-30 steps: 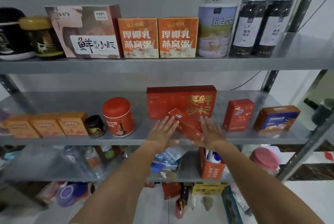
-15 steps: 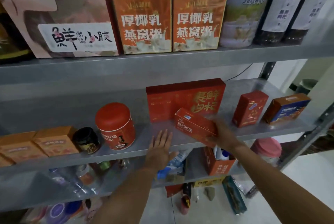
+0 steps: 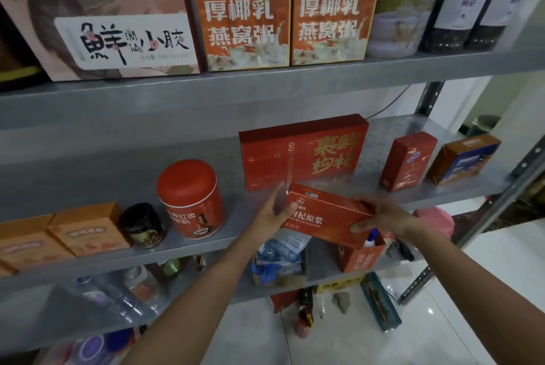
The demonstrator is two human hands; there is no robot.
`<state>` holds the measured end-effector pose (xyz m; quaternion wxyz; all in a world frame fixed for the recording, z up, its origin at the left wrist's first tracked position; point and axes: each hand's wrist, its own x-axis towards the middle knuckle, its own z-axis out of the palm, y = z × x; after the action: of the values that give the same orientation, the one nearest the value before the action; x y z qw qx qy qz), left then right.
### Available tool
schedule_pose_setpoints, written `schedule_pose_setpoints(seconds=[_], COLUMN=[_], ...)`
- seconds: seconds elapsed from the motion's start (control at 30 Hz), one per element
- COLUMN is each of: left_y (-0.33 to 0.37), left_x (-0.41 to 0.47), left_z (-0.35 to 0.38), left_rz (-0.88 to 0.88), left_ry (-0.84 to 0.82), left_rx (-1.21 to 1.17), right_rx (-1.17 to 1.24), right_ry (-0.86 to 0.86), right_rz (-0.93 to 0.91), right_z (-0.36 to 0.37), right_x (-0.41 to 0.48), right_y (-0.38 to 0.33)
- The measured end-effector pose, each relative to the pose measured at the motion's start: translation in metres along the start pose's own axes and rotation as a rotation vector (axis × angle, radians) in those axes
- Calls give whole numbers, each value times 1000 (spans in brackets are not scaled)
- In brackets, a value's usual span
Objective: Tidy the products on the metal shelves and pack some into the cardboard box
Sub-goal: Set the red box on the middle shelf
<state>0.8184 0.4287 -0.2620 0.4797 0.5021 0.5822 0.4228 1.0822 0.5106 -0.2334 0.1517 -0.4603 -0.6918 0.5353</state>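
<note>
Mid shelf free behind orange boxes; red tin, big red box block ctr.

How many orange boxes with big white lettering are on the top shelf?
2. One orange box stands right of the pink box; the other orange box stands beside it, left of the pale canister. Others may hide behind them.

shelves are bare grey metal, dull & faintly speckled, w/ a soft sheen on the front lip. small red box, big red box & orange cartons are printed card, mostly matt, w/ shinier gold lettering on the big one. red canister looks smooth & matt, dark jar glossy, floor tiles polished white.
</note>
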Motion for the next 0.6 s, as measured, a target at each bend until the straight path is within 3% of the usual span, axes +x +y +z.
schedule_pose_setpoints(seconds=[0.1, 0.2, 0.3, 0.47, 0.6], left_y=[25, 49, 68, 101, 123], left_x=[5, 7, 5, -8, -23], left_z=[14, 29, 49, 79, 90], left_rz=[44, 96, 151, 134, 114], left_ry=[1, 104, 152, 59, -117], left_rx=[-69, -82, -99, -65, -63], right_rx=[201, 595, 735, 894, 952], right_ry=[5, 172, 247, 411, 518], right_rz=[14, -5, -12, -53, -72], right_z=[2, 4, 10, 8, -5], right_x=[-13, -26, -46, -75, -98], right_y=[-1, -2, -9, -3, 10])
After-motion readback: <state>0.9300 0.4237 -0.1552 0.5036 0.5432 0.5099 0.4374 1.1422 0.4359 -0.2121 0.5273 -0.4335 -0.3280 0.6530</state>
